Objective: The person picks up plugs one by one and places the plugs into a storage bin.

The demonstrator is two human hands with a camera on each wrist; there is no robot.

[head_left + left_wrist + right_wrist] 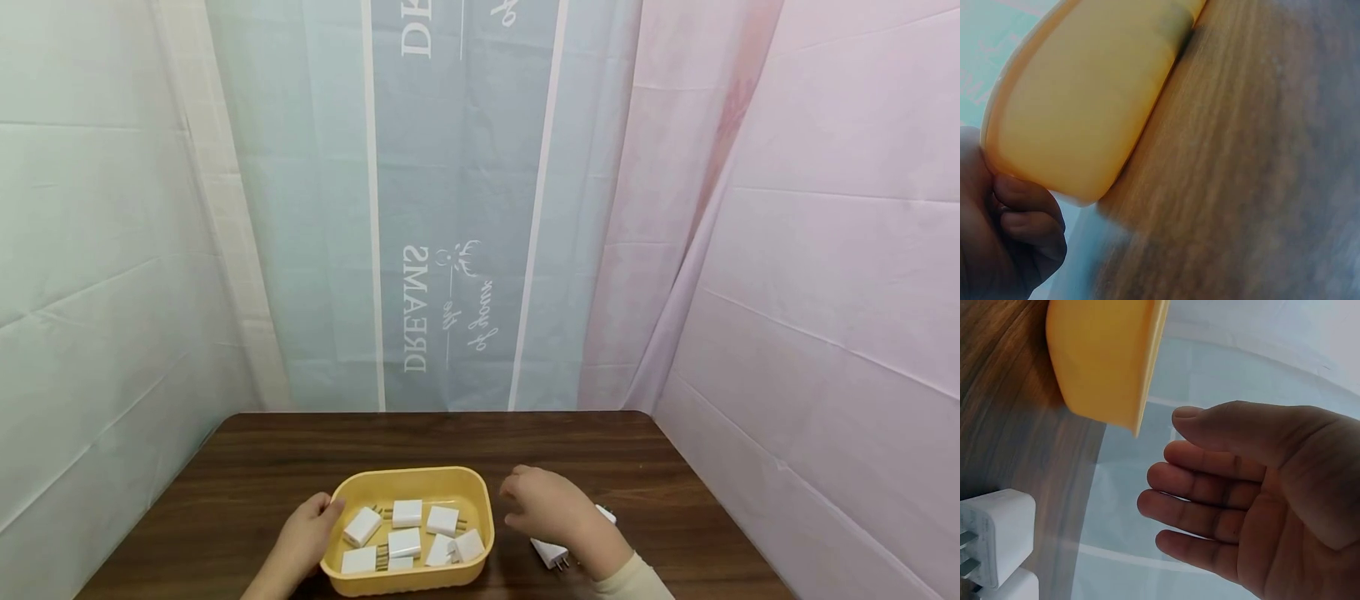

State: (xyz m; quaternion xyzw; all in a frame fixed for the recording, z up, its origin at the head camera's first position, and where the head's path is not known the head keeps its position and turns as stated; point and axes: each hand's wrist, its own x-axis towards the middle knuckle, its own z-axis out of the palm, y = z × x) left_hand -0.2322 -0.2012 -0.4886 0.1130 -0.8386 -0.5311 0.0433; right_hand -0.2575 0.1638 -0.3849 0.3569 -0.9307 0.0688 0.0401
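Note:
A yellow plastic basket (420, 477) stands on the table with several white plug adapters inside, among them one white charger plug (407, 512) near its middle. My left hand (306, 533) grips the basket's left rim, thumb over the edge and fingers curled against the outer wall, as the left wrist view also shows (1016, 231). My right hand (551, 504) hovers just right of the basket. In the right wrist view this right hand (1229, 494) has relaxed fingers and an empty palm. Under the right forearm lies another charger plug (550, 553), partly covered, metal prongs showing.
The dark wood table (570, 442) ends at a printed curtain (480, 208) behind it. Pale cloth walls (840, 275) rise on both sides. A further white plug (606, 514) peeks out beyond the right forearm.

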